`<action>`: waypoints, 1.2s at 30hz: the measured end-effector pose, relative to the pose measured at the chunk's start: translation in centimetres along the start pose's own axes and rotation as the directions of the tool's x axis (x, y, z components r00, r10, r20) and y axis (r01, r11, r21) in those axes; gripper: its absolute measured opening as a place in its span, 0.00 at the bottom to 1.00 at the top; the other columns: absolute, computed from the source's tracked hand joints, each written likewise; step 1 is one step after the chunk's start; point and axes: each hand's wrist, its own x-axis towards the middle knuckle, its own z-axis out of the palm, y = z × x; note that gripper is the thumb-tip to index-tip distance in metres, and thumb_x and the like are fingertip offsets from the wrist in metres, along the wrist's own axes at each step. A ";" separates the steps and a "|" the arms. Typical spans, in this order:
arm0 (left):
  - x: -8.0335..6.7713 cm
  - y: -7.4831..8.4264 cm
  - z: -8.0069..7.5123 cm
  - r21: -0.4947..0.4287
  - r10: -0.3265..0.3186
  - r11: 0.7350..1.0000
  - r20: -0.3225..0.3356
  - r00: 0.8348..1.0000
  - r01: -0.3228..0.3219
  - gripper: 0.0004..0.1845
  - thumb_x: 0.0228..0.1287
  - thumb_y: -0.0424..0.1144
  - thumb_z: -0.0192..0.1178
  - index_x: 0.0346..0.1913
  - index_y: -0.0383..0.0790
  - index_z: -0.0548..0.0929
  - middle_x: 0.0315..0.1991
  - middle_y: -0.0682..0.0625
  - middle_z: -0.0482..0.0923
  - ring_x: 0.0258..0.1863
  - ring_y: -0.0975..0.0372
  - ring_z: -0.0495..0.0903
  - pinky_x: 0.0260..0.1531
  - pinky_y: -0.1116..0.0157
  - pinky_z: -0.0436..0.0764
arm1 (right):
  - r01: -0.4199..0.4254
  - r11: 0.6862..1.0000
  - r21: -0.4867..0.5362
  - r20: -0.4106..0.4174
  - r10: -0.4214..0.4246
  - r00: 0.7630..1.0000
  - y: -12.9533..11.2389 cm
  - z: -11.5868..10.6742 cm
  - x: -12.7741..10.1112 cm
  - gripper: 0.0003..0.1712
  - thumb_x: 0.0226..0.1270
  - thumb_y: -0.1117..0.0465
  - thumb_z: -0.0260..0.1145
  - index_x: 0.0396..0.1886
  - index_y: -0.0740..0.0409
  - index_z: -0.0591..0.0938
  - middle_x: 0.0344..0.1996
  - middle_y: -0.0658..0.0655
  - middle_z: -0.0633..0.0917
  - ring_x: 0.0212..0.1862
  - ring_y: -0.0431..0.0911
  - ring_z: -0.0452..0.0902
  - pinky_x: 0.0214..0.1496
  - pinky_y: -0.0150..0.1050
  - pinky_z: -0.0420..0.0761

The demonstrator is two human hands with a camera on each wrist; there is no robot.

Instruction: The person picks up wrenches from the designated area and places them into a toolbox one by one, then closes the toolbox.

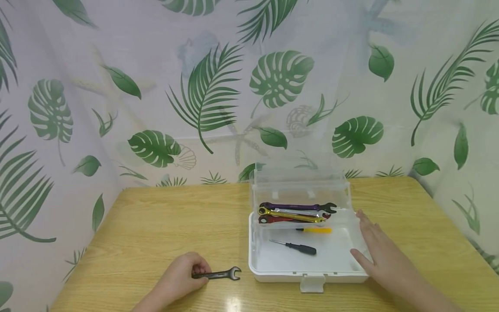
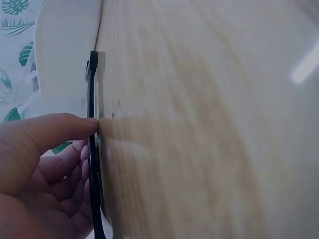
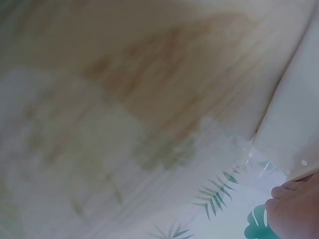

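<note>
A black open-end wrench (image 1: 222, 274) lies on the wooden table (image 1: 156, 225), left of a white toolbox (image 1: 280, 274). My left hand (image 1: 191, 272) grips its handle, fingers curled over it. In the left wrist view the thumb (image 2: 55, 130) presses on the black wrench (image 2: 93, 149), which still touches the table. My right hand (image 1: 368, 242) rests with straight fingers against the toolbox's right wall. The box holds a black screwdriver (image 1: 297, 248) and a yellow-handled tool (image 1: 315, 230). Purple, silver, gold and red wrenches (image 1: 294, 212) lie in its upper tray.
The toolbox's clear lid (image 1: 300, 180) stands open toward the back, and its latch (image 1: 312, 282) hangs at the front. A leaf-patterned curtain (image 1: 218, 95) closes off the table's back and sides. In the right wrist view the toolbox wall (image 3: 299, 114) shows beside my fingers (image 3: 294, 209).
</note>
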 end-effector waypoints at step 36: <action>0.4 0.2 -0.7 -0.065 0.057 0.996 -0.019 0.998 -0.058 0.06 0.59 0.26 0.75 0.36 0.37 0.89 0.34 0.52 0.88 0.33 0.68 0.82 0.35 0.74 0.83 | 0.007 1.000 0.010 -0.004 -0.007 1.000 -0.2 -0.4 -0.1 0.51 0.82 0.48 0.60 0.87 0.66 0.44 0.87 0.67 0.48 0.81 0.74 0.54 0.88 0.58 0.42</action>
